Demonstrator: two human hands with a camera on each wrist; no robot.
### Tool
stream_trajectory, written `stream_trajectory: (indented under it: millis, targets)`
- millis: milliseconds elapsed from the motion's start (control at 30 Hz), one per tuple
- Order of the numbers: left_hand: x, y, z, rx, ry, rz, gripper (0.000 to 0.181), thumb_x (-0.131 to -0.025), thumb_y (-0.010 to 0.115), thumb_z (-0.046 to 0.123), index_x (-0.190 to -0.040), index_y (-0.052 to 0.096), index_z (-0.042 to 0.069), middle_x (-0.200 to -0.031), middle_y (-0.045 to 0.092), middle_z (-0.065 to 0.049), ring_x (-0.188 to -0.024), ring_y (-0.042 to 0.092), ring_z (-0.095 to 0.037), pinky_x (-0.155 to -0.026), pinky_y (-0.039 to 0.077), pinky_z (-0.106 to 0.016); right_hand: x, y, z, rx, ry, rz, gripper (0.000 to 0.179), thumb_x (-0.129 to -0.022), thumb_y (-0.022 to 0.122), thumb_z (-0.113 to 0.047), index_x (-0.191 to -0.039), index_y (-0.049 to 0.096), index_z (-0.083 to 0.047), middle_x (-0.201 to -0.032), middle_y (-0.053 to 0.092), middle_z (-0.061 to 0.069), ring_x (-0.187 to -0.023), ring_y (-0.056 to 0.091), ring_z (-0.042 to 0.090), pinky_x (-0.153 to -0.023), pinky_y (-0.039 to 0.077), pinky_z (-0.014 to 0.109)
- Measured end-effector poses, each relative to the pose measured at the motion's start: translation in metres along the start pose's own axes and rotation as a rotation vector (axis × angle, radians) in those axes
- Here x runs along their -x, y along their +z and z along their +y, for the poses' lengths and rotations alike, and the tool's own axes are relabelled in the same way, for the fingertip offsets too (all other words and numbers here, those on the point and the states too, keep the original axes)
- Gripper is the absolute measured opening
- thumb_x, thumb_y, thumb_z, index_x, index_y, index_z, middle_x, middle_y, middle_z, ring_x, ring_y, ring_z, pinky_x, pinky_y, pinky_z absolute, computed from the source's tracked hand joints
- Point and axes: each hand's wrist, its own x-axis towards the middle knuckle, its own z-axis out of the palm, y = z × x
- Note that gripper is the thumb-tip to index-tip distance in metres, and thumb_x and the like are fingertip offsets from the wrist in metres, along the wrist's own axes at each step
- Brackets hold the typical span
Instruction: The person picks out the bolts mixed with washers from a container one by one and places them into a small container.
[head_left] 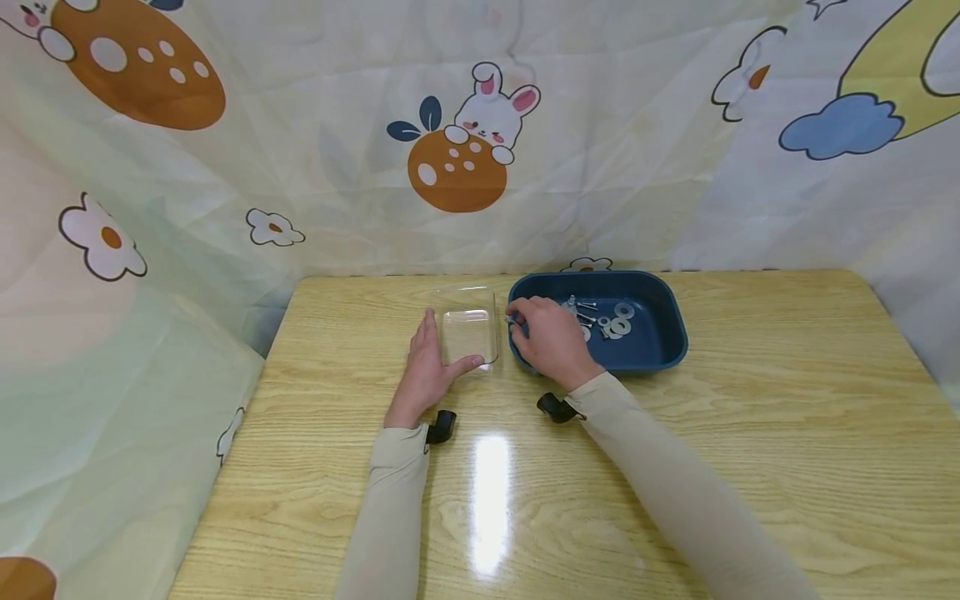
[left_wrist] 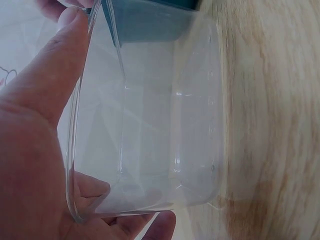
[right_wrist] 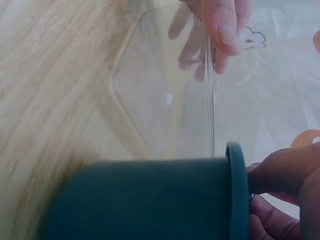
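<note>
A clear, open-topped plastic box (head_left: 467, 354) stands on the table, left of a dark blue plastic bin (head_left: 667, 354). My left hand (head_left: 426, 371) holds the box, its thumb along the near rim and its fingers against the outside of the left wall. Over the bin's left rim, my right hand (head_left: 557, 342) pinches a small metal piece (right_wrist: 251, 197); the fingers mostly hide it, so its kind cannot be told. Inside the bin lie several flat washers (head_left: 620, 326) and several screws (head_left: 587, 306), some of them hidden behind the right hand.
The wooden table (head_left: 300, 500) reaches back to a patterned cloth (head_left: 337, 150), which also hangs along the left and right sides. Black wrist cameras are worn at the left wrist (head_left: 442, 427) and right wrist (head_left: 555, 408). Box and bin stand close together.
</note>
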Motion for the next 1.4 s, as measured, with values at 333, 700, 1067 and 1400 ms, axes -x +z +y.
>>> stream_trajectory:
  millis: [333,700,1067,1400]
  targets:
    - [-0.002,0.000,0.001,-0.025,0.008,0.012,0.124,-0.083,0.077,0.052,-0.159,-0.004,-0.001,-0.166,0.004,-0.022,-0.152,0.008,-0.038,-0.120,0.020,-0.052,-0.002,0.007,-0.009,-0.012,-0.026,-0.015,0.021,-0.093,0.071,-0.013,-0.113,0.073,-0.008,-0.096,0.068,0.007,-0.082,0.061,0.021,-0.069,0.054,0.036]
    - [-0.002,0.001,0.001,-0.029,0.016,0.004,0.125,-0.084,0.077,0.054,-0.159,-0.006,0.000,-0.166,0.002,-0.022,-0.152,0.006,-0.039,-0.120,0.018,-0.052,-0.006,0.017,-0.018,-0.037,-0.050,0.003,0.019,-0.092,0.073,-0.012,-0.110,0.073,-0.009,-0.095,0.069,0.004,-0.080,0.061,0.019,-0.065,0.053,0.034]
    - [-0.001,0.001,0.000,-0.036,0.030,0.016,0.124,-0.083,0.077,0.054,-0.159,-0.005,-0.002,-0.166,0.004,-0.024,-0.152,0.007,-0.040,-0.120,0.019,-0.052,-0.010,0.024,-0.023,-0.030,-0.077,-0.029,0.017,-0.094,0.071,-0.012,-0.110,0.075,-0.010,-0.105,0.072,0.005,-0.094,0.065,0.021,-0.076,0.057,0.039]
    - [-0.002,0.002,-0.001,-0.040,0.029,0.021,0.124,-0.084,0.077,0.051,-0.159,-0.005,-0.002,-0.166,0.003,-0.023,-0.152,0.006,-0.038,-0.121,0.017,-0.049,-0.012,0.032,-0.020,-0.011,-0.104,-0.045,0.016,-0.094,0.071,-0.013,-0.109,0.077,-0.011,-0.101,0.072,0.003,-0.094,0.064,0.019,-0.075,0.056,0.038]
